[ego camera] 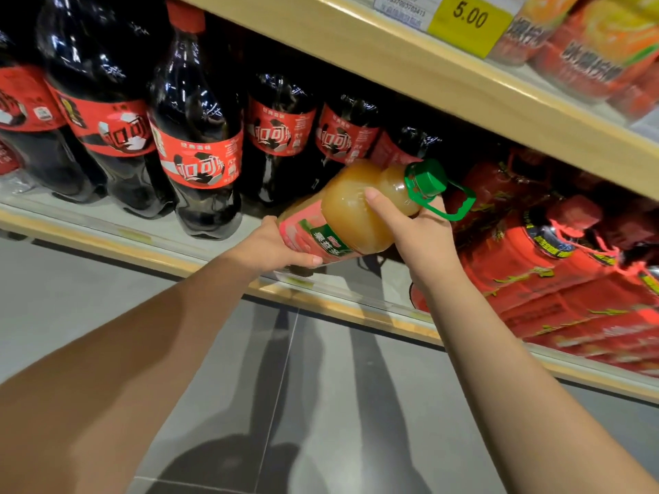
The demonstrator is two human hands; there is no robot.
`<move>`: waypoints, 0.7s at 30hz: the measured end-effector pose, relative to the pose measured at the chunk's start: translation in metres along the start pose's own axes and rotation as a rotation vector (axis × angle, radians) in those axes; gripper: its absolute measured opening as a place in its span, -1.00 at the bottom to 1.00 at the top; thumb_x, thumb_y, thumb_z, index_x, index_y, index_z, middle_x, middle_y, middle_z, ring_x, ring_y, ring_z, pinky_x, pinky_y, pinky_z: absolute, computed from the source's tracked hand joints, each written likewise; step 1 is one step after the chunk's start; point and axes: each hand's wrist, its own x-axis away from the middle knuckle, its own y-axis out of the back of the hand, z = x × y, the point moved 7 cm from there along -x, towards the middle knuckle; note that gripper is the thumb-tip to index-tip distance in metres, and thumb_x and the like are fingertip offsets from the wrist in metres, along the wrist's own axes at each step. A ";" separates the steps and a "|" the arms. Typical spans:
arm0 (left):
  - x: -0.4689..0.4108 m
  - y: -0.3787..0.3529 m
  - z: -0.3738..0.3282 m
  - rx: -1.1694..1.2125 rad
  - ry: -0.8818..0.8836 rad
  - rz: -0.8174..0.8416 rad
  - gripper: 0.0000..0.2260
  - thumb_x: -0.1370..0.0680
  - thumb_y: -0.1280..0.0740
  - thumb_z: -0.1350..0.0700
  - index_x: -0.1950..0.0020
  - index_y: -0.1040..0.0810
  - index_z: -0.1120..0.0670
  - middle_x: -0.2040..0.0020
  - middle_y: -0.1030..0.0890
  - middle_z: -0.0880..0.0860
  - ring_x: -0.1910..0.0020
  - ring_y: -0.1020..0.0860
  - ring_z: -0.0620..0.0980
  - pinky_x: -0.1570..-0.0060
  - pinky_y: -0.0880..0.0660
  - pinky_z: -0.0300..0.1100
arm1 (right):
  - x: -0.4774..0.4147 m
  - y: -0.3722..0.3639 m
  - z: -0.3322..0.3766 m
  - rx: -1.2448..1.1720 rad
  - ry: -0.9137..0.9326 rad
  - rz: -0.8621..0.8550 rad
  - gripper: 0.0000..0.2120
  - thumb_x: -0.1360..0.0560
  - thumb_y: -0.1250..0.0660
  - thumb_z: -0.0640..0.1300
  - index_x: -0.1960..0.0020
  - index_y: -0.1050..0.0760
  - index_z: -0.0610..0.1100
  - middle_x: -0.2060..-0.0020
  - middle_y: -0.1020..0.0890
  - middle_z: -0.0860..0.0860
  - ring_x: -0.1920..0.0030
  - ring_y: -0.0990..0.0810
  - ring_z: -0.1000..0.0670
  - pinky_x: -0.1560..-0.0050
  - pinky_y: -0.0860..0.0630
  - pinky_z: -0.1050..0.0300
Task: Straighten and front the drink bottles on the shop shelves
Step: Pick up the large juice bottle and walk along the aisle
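Amber juice bottle (351,212) is held tilted, its green cap (428,180) toward the red packs (556,272), before the shelf (71,212) gap beside the cola bottles (199,137). Left grip (274,246) is clamped round its labelled body and right grip (420,226) round its neck. The two-handed hold is judged a means to steer the bottle upright into the gap.

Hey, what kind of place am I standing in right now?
Most likely a shop's drinks aisle: rows of cola bottles stand on wooden shelves, a yellow price tag reads 5.00, and the left hand and right hand grip a juice bottle.
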 end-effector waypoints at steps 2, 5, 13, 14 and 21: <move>0.002 -0.001 -0.004 0.032 -0.027 0.004 -0.16 -0.08 -0.74 -0.05 -0.27 -0.47 0.07 -0.03 -0.69 -0.07 -0.02 -0.66 -0.10 0.00 -0.63 -0.18 | 0.001 0.003 -0.002 -0.059 -0.013 -0.017 -0.59 -0.37 -0.63 0.04 -0.14 -0.56 0.12 -0.03 -0.73 0.18 -0.04 -0.70 0.19 0.04 -0.63 0.29; 0.010 -0.005 -0.012 0.048 -0.059 0.023 -0.39 -0.13 -0.73 0.02 -0.11 -0.61 0.03 0.06 -0.73 -0.08 0.04 -0.69 -0.16 -0.01 -0.61 -0.22 | 0.003 0.010 -0.003 -0.074 -0.028 -0.039 -0.53 -0.34 -0.65 0.06 -0.19 -0.58 0.07 -0.05 -0.73 0.15 -0.06 -0.70 0.16 -0.07 -0.66 0.16; 0.046 0.015 -0.029 0.143 -0.052 -0.157 0.03 0.00 -0.74 -0.07 -0.38 -0.34 -0.02 -0.06 -0.64 -0.12 0.01 -0.64 -0.21 0.08 -0.55 -0.28 | 0.017 0.040 0.008 -0.179 -0.143 -0.173 -0.44 -0.26 -0.63 0.23 -0.16 -0.61 0.01 -0.04 -0.74 0.14 -0.07 -0.71 0.12 -0.15 -0.65 0.00; 0.054 0.017 -0.032 0.156 -0.053 -0.158 0.00 0.00 -0.74 -0.06 -0.35 -0.35 -0.03 -0.05 -0.65 -0.12 0.04 -0.66 -0.21 0.13 -0.57 -0.30 | 0.021 0.043 0.012 -0.172 -0.167 -0.172 -0.41 -0.23 -0.62 0.29 -0.13 -0.61 0.03 -0.05 -0.73 0.15 -0.08 -0.71 0.12 -0.17 -0.64 -0.02; 0.124 0.017 -0.065 0.232 -0.021 -0.067 -0.30 -0.12 -0.72 0.20 -0.19 -0.53 0.02 0.03 -0.73 0.02 0.09 -0.72 -0.06 0.21 -0.63 -0.21 | 0.067 0.067 0.044 -0.213 -0.249 -0.082 -0.54 -0.39 -0.61 0.06 -0.20 -0.55 0.00 0.06 -0.75 0.18 0.06 -0.74 0.10 0.24 -0.63 0.20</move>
